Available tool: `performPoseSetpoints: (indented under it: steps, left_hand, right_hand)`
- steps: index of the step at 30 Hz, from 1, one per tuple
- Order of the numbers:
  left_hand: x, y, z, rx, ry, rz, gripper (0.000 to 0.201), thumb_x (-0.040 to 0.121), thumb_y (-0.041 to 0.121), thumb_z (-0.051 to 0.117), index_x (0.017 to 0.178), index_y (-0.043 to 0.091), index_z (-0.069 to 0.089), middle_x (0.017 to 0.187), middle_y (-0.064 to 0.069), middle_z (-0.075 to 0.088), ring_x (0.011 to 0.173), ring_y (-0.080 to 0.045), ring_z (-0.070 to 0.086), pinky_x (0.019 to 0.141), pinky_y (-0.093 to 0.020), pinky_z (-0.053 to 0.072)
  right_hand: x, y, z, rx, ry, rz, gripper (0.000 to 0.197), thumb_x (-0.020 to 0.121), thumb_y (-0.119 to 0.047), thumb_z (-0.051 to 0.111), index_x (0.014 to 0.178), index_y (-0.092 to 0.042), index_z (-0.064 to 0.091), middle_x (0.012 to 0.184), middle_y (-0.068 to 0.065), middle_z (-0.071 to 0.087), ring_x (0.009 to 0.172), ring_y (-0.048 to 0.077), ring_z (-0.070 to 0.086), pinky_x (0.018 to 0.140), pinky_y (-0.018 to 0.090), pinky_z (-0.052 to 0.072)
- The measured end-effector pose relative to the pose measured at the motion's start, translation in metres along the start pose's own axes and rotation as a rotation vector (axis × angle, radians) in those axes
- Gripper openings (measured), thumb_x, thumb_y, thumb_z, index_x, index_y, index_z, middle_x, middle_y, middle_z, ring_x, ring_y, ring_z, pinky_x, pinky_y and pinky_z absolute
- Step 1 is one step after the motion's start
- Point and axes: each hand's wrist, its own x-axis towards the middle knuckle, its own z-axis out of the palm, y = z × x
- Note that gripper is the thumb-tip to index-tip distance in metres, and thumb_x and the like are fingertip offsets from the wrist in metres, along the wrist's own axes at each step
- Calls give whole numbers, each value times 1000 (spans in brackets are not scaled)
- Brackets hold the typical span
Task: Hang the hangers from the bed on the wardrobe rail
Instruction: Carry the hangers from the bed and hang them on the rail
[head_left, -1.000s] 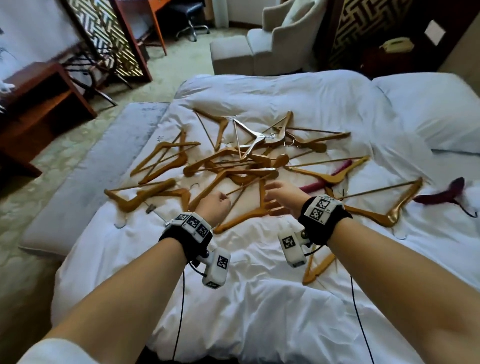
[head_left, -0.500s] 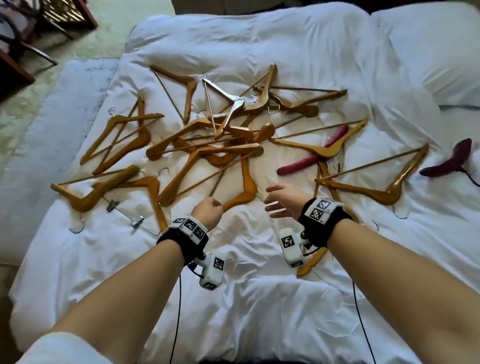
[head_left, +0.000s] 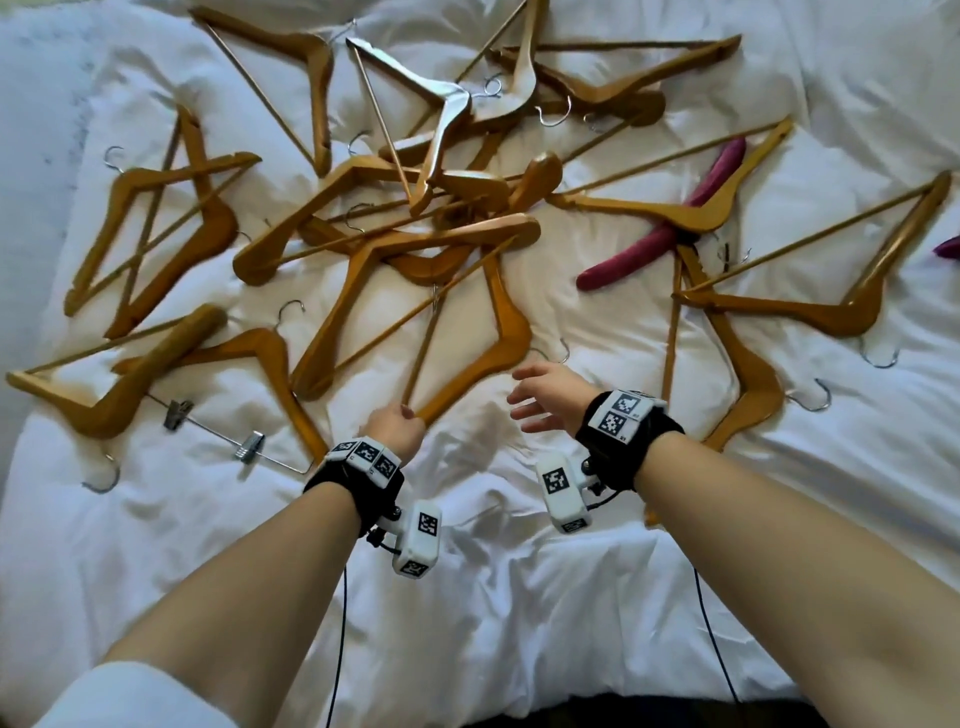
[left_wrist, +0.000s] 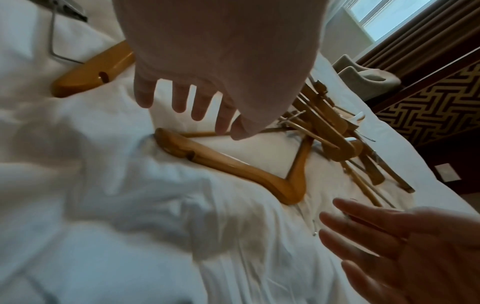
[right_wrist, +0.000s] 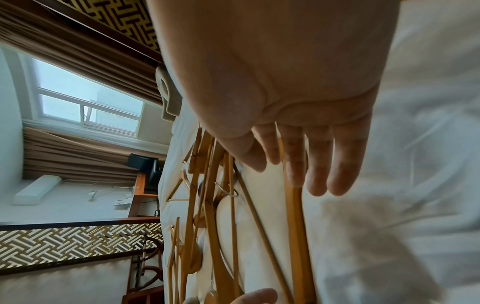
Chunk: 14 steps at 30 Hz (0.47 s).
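White duvet (head_left: 493, 597) strewn with wooden hangers (head_left: 156, 228) — my left hand (head_left: 397, 425) fingers spread over nearest hanger (head_left: 498, 332), right hand (head_left: 550, 392) open, empty.

the hangers (head_left: 498, 332) are showing glossy varnished wood with thin metal hooks (head_left: 813, 397); beside them a dark red hanger (head_left: 639, 254) is looking matt and cloth-covered. the bed sheet (head_left: 519, 597) under them is lying as smooth, creased white cloth.
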Motion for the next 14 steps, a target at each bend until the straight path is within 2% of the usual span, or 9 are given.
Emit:
performPoseSetpoints:
  steps: [3,6,11,14]
  left_hand:
    - [13,-15,6,-22,-55,-29,35,91,23,53,124,12,55,106,-10,62,93,-28,57,81,-31,43]
    - [22,-25,11,-82,-43,-40,26,90,19,57,114,8,54,96,-9,59,82,-24,53,71,-30,39]
    - [34,-36,12,-210,-95,-41,53,91,19,62,138,7,41,108,-7,57,89,-23,56,75,-30,44]
    - [35,-36,6,-249,-102,-35,54,89,16,63,138,6,43,124,-13,59,101,-27,57,89,-34,49]
  right_hand:
    - [16,9,15,8,-15,44,38,96,-3,51,133,-9,47,100,11,59,86,26,60,75,38,53]
    - [25,14,29,24,-30,78,40,97,-3,51,136,-8,46,103,12,60,89,28,61,73,38,53]
    - [33,19,47,23,-53,105,43,96,-3,53,138,-7,44,109,14,61,93,30,61,76,40,54]
    - [35,19,53,28,-52,109,42,96,-3,53,138,-6,44,112,15,61,92,29,61,76,41,54]
